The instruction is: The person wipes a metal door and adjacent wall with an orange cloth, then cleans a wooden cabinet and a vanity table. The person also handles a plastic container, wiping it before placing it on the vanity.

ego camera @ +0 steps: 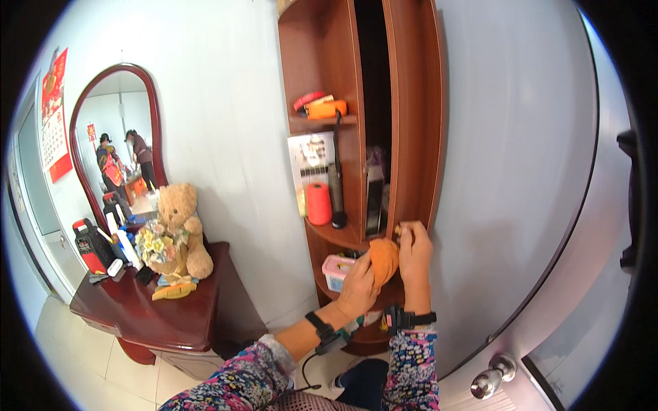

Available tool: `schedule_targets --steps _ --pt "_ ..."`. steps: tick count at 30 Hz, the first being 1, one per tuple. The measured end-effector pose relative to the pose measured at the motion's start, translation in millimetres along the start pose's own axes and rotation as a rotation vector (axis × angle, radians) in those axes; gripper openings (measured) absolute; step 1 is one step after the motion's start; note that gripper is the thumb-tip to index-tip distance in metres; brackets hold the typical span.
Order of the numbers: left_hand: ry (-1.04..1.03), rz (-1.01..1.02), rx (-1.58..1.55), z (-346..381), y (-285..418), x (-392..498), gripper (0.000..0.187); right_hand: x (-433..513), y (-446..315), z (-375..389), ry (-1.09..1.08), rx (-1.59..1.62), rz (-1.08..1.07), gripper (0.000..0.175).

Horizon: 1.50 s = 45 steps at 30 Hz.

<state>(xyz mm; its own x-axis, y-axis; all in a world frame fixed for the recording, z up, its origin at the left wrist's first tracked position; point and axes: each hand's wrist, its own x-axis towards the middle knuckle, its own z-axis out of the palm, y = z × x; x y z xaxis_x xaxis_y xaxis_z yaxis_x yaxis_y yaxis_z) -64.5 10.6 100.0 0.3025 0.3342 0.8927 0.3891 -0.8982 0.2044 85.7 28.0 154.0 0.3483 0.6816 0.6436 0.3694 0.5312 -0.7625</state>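
My left hand (357,290) grips a folded orange cloth (384,262) before the tall brown wooden cabinet. With its fingertips, my right hand (415,246) holds a small brass-coloured knob (398,230) on the cabinet door (415,128). The door stands partly open, and a dark gap shows the inside. On the open corner shelves beside it are a red cone of thread (318,204) and a black cylindrical object (336,198) with a strap. Below, a pink-lidded box (336,272) sits partly behind my left hand.
Left of me, a dark red dresser (169,318) carries a teddy bear (180,226), artificial flowers (157,244) and a black-and-red device (92,246). Two people appear in its mirror (118,138). An orange object (327,109) lies on a higher shelf. A metal doorknob (491,377) juts out at lower right.
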Motion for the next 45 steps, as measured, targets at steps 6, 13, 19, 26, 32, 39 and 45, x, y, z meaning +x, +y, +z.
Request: schedule_targets --steps 6,13,19,26,32,39,45 --pt "0.153 0.104 0.227 -79 -3 132 0.066 -4 -2 -4 0.074 -0.077 -0.081 0.015" --pt "0.622 0.58 0.675 -156 -2 399 0.041 -7 -3 -4 0.082 -0.103 -0.068 0.015" --pt "0.38 0.289 0.897 -173 -23 486 0.031 -7 -1 -13 0.082 -0.077 -0.056 0.014" --pt "0.237 0.325 0.89 -168 -32 454 0.026 -4 5 -28 0.101 -0.196 -0.126 0.015" --pt "0.133 0.32 0.84 -147 -33 371 0.031 -4 4 -22 0.089 -0.138 -0.04 0.019" --pt "0.084 0.304 0.887 -120 -38 294 0.036 -4 5 -19 0.106 -0.202 -0.102 0.016" --pt "0.055 0.349 0.837 -105 -45 246 0.036 -4 -1 -20 0.096 -0.227 -0.029 0.019"
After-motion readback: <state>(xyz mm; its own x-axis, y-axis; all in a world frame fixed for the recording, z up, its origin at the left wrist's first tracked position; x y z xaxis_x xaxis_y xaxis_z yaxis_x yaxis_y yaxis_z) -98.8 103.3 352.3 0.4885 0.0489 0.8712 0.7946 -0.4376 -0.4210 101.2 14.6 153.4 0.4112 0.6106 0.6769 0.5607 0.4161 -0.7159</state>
